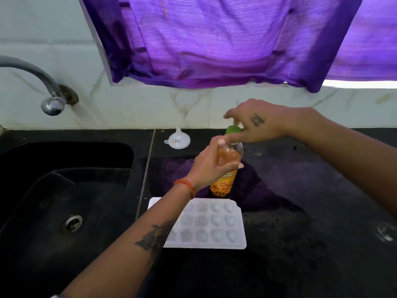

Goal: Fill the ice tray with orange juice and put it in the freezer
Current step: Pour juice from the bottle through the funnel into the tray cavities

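Head view, right hand point(255, 123) covering green cap point(232, 129), bottle point(225, 168) label part-hidden

View: one head-worn wide-angle camera
Facing: forward and down over the counter point(300, 179)
Nearness: close, forearms entering from bottom and right of frame
Shared: single view only
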